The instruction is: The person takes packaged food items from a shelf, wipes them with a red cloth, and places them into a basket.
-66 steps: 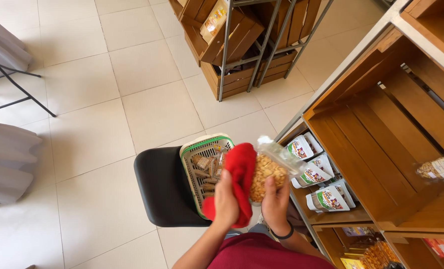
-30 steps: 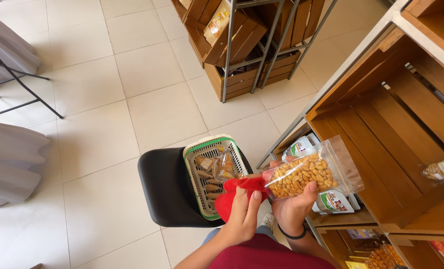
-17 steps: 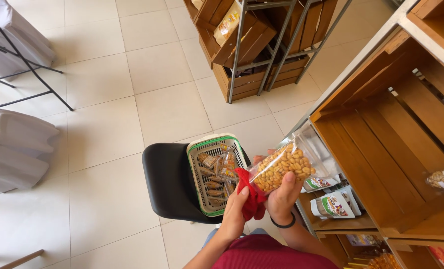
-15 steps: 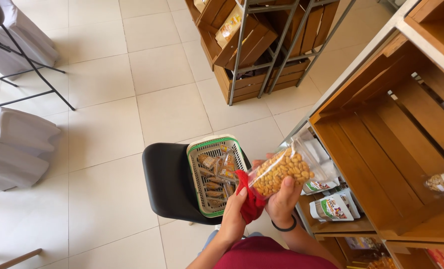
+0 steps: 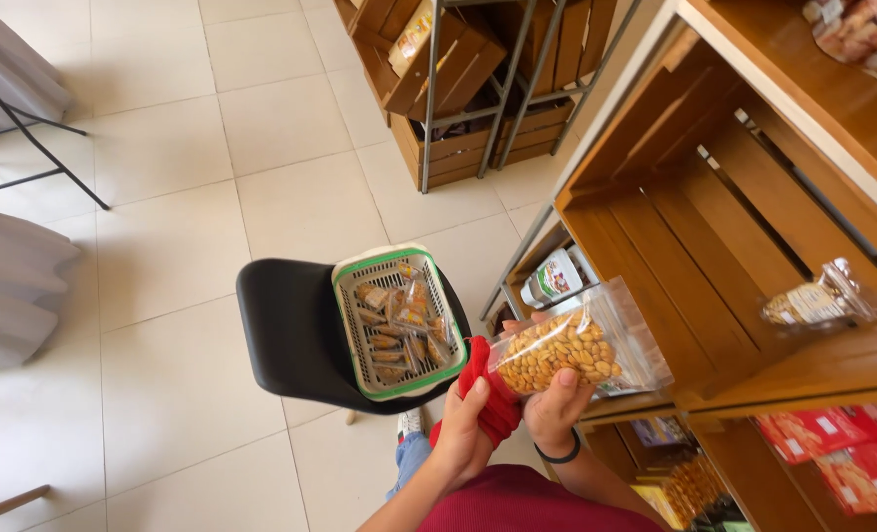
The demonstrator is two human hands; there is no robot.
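My right hand (image 5: pixel 554 404) holds a clear plastic bag of golden nuts (image 5: pixel 568 347) from below, lifted in front of the wooden crate shelf (image 5: pixel 714 236). My left hand (image 5: pixel 461 433) presses a red cloth (image 5: pixel 487 392) against the bag's left end. Just left of both hands, a green-rimmed plastic basket (image 5: pixel 359 286) with several small snack packets rests on a black chair (image 5: pixel 291 330).
A packet of snacks (image 5: pixel 814 299) lies in the wooden crate at right. White pouches (image 5: pixel 554 278) sit on a lower shelf, red packs (image 5: pixel 832 445) below. A metal rack with wooden crates (image 5: pixel 458 79) stands ahead. Folding stands (image 5: pixel 20 128) are at the left on the tiled floor.
The bag of nuts came up out of the basket area into my right hand and now sits level. The red cloth shifted from over the basket to the bag's left end.
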